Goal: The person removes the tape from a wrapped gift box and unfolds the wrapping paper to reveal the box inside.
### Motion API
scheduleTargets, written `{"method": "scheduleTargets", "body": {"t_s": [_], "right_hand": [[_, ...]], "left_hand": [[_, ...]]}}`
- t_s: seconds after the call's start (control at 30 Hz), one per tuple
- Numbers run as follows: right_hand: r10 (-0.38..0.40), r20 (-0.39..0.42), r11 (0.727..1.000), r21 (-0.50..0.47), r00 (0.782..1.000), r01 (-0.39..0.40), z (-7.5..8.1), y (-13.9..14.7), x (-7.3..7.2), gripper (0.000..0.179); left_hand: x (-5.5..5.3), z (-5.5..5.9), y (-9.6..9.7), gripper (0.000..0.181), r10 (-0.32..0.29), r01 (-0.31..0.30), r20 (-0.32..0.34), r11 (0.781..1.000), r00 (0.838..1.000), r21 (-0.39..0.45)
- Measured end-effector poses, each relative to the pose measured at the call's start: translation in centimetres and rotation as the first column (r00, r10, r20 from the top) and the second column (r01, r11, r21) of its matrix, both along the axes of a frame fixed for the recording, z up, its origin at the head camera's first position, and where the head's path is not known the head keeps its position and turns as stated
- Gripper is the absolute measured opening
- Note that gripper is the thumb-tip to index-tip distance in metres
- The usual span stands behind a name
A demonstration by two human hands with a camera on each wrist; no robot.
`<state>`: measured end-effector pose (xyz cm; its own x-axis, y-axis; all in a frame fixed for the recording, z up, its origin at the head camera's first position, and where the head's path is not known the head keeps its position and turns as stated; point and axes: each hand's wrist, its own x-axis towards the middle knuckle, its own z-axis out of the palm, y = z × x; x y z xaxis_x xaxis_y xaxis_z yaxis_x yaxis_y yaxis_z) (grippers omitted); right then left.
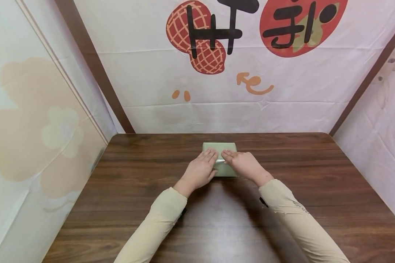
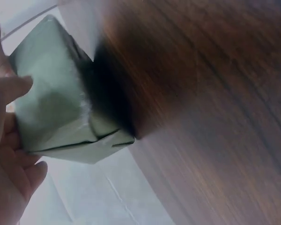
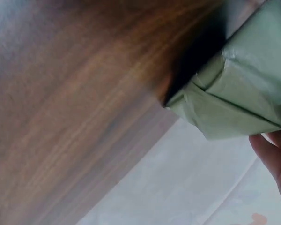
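Note:
A box-shaped package [image 1: 228, 171] wrapped in light green paper sits on the dark wooden table. A shiny strip, apparently clear tape [image 1: 220, 160], crosses its top between the hands. My left hand [image 1: 200, 168] lays nearly straight fingers on the top, its thumb near the front left side. From the other side my right hand [image 1: 248, 166] presses its extended fingers on the top near the strip. In the left wrist view, creased folds show on one end of the package [image 2: 51, 108]. The right wrist view shows a folded end of the package [image 3: 239, 103] too, with fingertips [image 3: 267, 152] under it.
The brown wood-grain table [image 1: 145, 175] runs back to a white printed cloth wall [image 1: 145, 80]. Another printed cloth [image 1: 29, 146] hangs on the left, and one more [image 1: 378, 124] on the right. The package stands near the table's far edge.

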<state>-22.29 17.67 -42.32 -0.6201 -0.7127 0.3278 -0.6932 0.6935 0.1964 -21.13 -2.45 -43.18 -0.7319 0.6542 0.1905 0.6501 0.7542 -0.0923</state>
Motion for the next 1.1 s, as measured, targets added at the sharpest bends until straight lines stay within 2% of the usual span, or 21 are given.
{"method": "scheduleTargets", "body": {"t_s": [0.13,0.27,0.37,0.43,0.53,0.67,0.77,0.87,0.97,1.1], "right_hand": [[0.019,0.071,0.999,-0.029,0.997,-0.017,1.0,0.2,-0.4,0.033],[0.025,0.143,0.998,-0.056,0.989,-0.017,2.1,0.2,-0.8,0.016],[0.016,0.190,0.998,-0.069,0.982,-0.003,2.4,0.3,-0.8,0.008],[0.008,0.203,0.995,-0.098,0.979,0.012,2.3,0.4,-0.8,0.013],[-0.005,0.178,0.984,-0.173,0.984,0.036,1.8,0.5,-0.2,0.025],[0.003,0.058,0.968,-0.250,0.998,0.012,0.9,0.4,0.8,0.039],[0.028,-0.013,0.973,-0.227,1.000,-0.031,0.1,0.2,1.5,0.051],[0.029,-0.009,0.983,-0.181,1.000,-0.030,-0.7,0.0,2.0,0.067],[0.002,0.001,0.989,-0.149,1.000,-0.002,-1.3,-0.1,2.2,0.080],[-0.023,-0.038,0.994,-0.104,0.999,0.019,-1.6,-0.2,2.0,0.083]], "left_hand": [[0.2,0.0,0.0,0.084,-0.002,0.002,-0.009,1.000,1.000,-0.011],[0.1,0.2,0.1,0.101,0.025,-0.027,-0.035,0.999,0.999,-0.044],[0.0,0.3,0.2,0.101,0.030,-0.035,-0.073,0.997,0.997,-0.066],[0.0,0.4,0.3,0.096,0.025,-0.031,-0.095,0.997,0.995,-0.067],[-0.2,0.6,0.4,0.088,0.015,-0.021,-0.109,0.998,0.994,-0.058],[-0.4,1.1,0.3,0.089,0.019,-0.022,-0.080,0.999,0.997,-0.044],[-0.6,1.4,0.2,0.093,0.029,-0.030,-0.046,0.999,0.999,-0.036],[-0.7,1.5,0.0,0.094,0.024,-0.025,-0.038,0.999,0.999,-0.035],[-0.6,1.3,-0.2,0.092,0.003,-0.005,-0.075,1.000,0.997,-0.029],[-0.4,0.9,-0.5,0.087,-0.024,0.025,-0.156,1.000,0.987,0.005]]}}
